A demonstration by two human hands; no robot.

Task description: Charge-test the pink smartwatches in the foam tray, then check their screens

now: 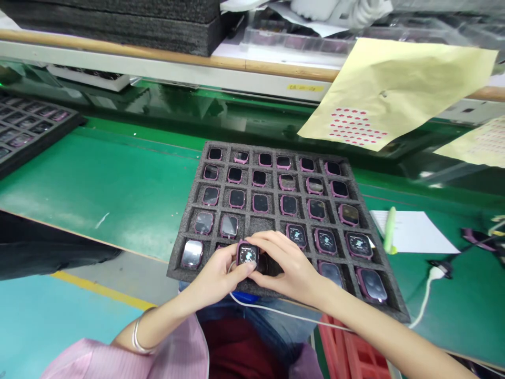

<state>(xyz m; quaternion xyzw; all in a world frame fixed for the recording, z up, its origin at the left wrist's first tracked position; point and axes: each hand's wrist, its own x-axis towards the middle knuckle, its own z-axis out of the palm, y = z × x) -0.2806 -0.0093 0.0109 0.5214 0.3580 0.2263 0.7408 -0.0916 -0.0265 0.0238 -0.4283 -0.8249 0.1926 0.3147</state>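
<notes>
A smartwatch (247,255) with a pink-purple case and a lit dial sits between both hands, above the near edge of a dark foam tray (395,306). My left hand (223,271) grips it with the thumb near the lower screen. On its other side, my right hand (286,266) has fingers closed at the upper edge and side. A white cable (284,313) runs from beside my left hand to the right. Similar watches fill most tray compartments; several at the right, such as one watch (359,243), show lit dials. My hands hide part of the two nearest rows.
Another watch tray (37,129) lies at the far left of the green bench (118,179). At right are white paper (420,231), a light-green pen-like object (390,230) and a cable plug (437,272). Yellow sheets (402,84) hang from the shelf. Red crates (361,352) stand below.
</notes>
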